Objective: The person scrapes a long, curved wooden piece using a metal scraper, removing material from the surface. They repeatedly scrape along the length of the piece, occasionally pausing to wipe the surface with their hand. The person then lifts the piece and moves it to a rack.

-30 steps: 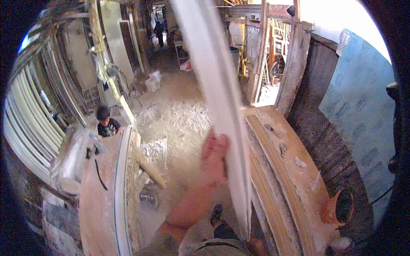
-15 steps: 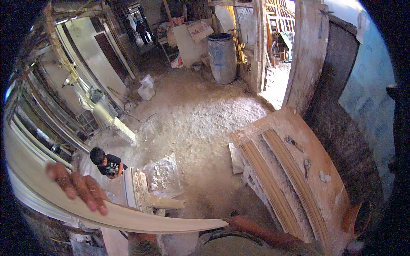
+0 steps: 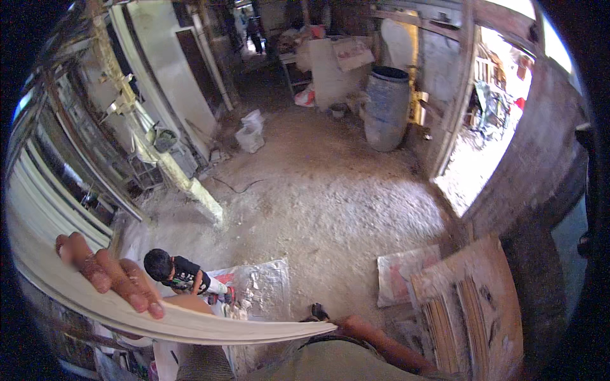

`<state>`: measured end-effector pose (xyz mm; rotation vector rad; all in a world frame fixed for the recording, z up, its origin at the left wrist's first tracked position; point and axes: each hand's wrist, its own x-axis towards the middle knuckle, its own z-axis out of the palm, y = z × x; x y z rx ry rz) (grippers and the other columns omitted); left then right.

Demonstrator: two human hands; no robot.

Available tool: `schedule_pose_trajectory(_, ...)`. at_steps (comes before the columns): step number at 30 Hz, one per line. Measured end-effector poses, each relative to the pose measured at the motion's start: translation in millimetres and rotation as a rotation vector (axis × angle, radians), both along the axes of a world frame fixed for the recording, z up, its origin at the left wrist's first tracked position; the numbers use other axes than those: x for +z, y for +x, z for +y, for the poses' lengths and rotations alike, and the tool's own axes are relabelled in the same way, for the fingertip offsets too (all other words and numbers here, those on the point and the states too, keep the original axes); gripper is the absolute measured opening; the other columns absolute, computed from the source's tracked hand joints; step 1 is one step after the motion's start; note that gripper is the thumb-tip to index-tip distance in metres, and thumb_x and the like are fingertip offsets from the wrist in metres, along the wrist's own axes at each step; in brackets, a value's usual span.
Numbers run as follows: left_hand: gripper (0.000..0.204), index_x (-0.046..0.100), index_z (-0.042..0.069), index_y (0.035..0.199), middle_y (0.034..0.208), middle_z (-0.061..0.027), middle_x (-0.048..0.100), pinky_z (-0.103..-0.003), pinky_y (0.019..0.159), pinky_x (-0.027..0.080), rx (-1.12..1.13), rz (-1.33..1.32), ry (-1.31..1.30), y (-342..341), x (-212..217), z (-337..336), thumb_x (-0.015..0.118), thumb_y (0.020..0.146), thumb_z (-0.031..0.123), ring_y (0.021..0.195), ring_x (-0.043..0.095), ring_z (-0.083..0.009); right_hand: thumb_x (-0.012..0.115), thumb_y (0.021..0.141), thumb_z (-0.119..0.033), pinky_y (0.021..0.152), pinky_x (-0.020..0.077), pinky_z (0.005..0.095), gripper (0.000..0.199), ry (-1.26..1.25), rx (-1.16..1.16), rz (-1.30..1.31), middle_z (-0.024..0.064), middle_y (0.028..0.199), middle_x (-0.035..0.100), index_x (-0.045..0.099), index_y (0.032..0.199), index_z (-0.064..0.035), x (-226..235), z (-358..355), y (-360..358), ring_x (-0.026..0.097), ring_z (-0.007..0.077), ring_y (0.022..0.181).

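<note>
Two hands are working on one long white board (image 3: 190, 320), which is running from the far left edge of the view, low across the front, to its end near the person's waist. The left hand (image 3: 108, 273) is lying over the top edge of the board, with its fingers (image 3: 136, 289) curled down over the pale face, so it is gripping the board from above. The right hand is hiding behind the end of the board; only the right forearm (image 3: 387, 343) is showing, so I cannot tell how far this hand is open, though it is meeting the board's end.

Behind the board, a small person in a black shirt (image 3: 175, 273) is sitting on the floor, next to a sheet of clear plastic (image 3: 264, 289). The dusty floor (image 3: 330, 190) is spreading out beyond them. A blue barrel (image 3: 386, 108) is standing near the open doorway (image 3: 489, 127) on the right. Some white sacks (image 3: 251, 130) are lying further back. At the lower right, a dusty wooden surface (image 3: 483, 305) is carrying some long strips of wood (image 3: 445, 330). On the left, many pale boards (image 3: 38, 197) are leaning in a stack.
</note>
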<state>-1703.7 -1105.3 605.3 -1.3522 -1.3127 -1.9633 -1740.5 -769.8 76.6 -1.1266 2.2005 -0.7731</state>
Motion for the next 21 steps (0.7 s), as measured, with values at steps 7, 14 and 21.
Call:
schedule_pose_trajectory(7,0.043,0.027,-0.004,0.119,0.100,-0.0274,0.044,-0.067,0.050,0.054,0.071,-0.043,0.019,-126.9,20.3,-119.1,0.020,0.108,0.037,0.063,0.056,-0.0492,0.066,0.085,-0.021,0.082,0.0567,0.0441,0.043,-0.140,-0.041,0.054,0.0155,0.108,0.072,0.066,0.127,-0.0168,52.4,-99.6,-183.0,0.071,0.0337,0.095)
schedule_pose_trajectory(14,0.021,0.028,0.002,0.114,0.089,-0.0153,0.044,-0.034,0.030,0.047,0.586,0.108,0.087,-252.1,-19.1,-213.2,0.032,0.108,0.021,0.046,0.046,-0.0206,0.062,0.086,-0.019,0.068,0.0568,0.0456,0.050,-0.180,0.107,0.151,0.0164,0.095,0.073,0.060,0.135,-0.0215,33.3,-207.2,-360.1,0.071,0.0356,0.078)
schedule_pose_trajectory(21,0.031,0.028,-0.003,0.114,0.092,-0.0238,0.048,-0.044,0.034,0.050,0.537,0.110,0.006,-349.1,-42.8,-362.1,0.034,0.107,0.026,0.056,0.055,-0.0322,0.071,0.084,-0.019,0.078,0.0590,0.0402,0.036,-0.116,0.282,0.129,0.0122,0.102,0.074,0.070,0.120,-0.0164,6.5,-360.4,-529.3,0.072,0.0309,0.092)
